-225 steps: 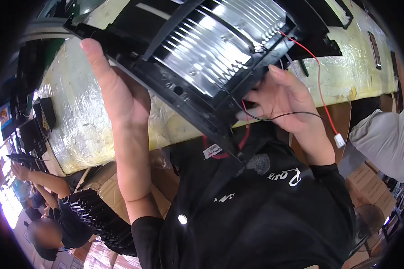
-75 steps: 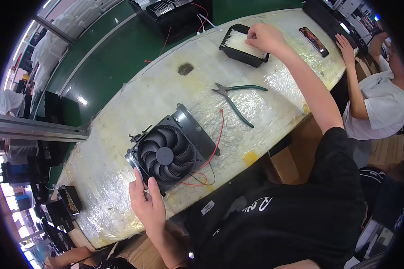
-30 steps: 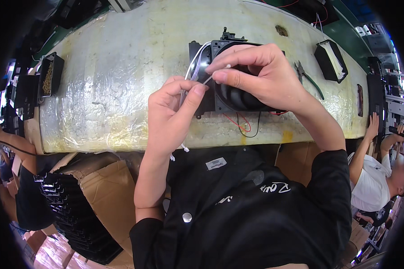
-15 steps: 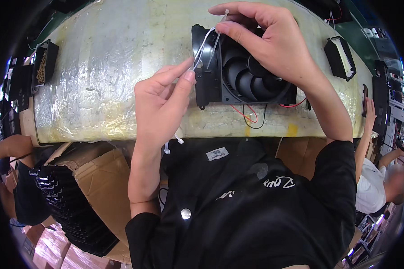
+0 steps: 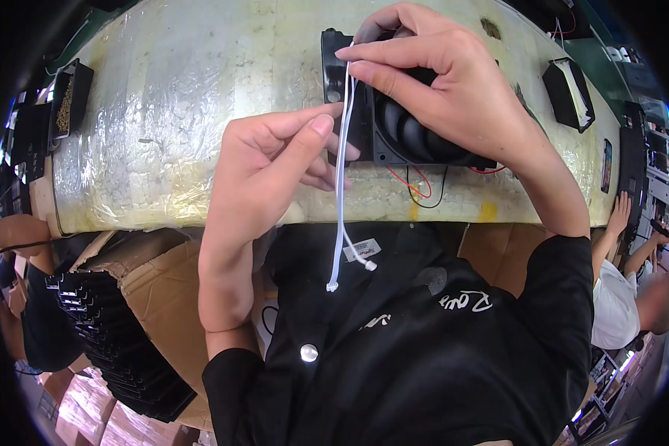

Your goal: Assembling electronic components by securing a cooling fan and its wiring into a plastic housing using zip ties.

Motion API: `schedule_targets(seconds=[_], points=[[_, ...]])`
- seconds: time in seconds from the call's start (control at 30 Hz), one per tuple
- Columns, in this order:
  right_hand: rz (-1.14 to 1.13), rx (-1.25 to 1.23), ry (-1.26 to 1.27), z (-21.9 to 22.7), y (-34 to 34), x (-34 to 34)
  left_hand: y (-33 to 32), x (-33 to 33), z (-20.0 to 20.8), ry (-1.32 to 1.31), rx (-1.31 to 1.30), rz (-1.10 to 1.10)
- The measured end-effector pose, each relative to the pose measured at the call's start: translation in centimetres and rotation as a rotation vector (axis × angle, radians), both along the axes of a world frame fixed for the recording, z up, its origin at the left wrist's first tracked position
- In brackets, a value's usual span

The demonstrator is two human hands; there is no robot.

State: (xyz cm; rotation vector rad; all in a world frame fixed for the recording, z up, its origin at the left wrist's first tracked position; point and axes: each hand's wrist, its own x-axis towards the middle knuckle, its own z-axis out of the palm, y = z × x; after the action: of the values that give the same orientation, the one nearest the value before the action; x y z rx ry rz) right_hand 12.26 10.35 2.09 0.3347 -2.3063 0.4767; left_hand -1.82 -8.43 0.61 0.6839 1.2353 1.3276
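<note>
My right hand (image 5: 446, 78) pinches a thin white cable (image 5: 340, 178) between thumb and fingertips above the black fan unit (image 5: 357, 134). The cable hangs down past the table's front edge, and small white plugs show at its two lower ends in front of my shirt. Beside the cable is my left hand (image 5: 271, 160), open, its thumb apart from the index finger and its other fingertips behind the cable. Much of the fan is hidden under my right hand. Red and black wires (image 5: 424, 186) stick out from the fan's near side.
A small black bin of brass-coloured bits (image 5: 68, 104) stands at the table's left end. At the right are a black bin with white contents (image 5: 569, 97) and a phone-like object (image 5: 607, 165). A cardboard box of black parts (image 5: 160, 297) sits below the left edge. Other people are at both sides.
My left hand has let go of the cable and its fingers have spread. The cable now hangs straight from my right hand, which has moved slightly down and left.
</note>
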Motion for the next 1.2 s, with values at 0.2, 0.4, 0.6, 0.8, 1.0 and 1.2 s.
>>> schedule_targets(seconds=[0.2, 0.4, 0.6, 0.8, 1.0, 1.2], points=[[-0.276, -0.317, -0.550, 3.9, -3.6, 0.3, -0.9, 0.8, -0.2, 0.229, -0.017, 0.023], [-0.300, -0.216, -0.603, 4.1, -4.0, 0.1, -1.1, 1.7, -1.3, 0.829, 0.148, 0.072], [-0.332, -0.119, -0.646, 4.1, -4.5, -0.1, -1.5, 1.9, -0.7, 0.731, 0.100, 0.055], [-0.276, 0.011, -0.370, 0.7, -3.9, 0.4, -0.2, -1.4, 0.4, 0.186, -0.016, 0.030], [-0.261, -0.218, -0.381, 0.1, -3.7, 0.7, 0.2, -0.9, -2.3, -0.153, 0.096, 0.053], [-0.279, -0.381, -0.450, 0.7, -3.4, 0.9, 0.7, 0.2, -3.1, -0.073, 0.213, 0.191]])
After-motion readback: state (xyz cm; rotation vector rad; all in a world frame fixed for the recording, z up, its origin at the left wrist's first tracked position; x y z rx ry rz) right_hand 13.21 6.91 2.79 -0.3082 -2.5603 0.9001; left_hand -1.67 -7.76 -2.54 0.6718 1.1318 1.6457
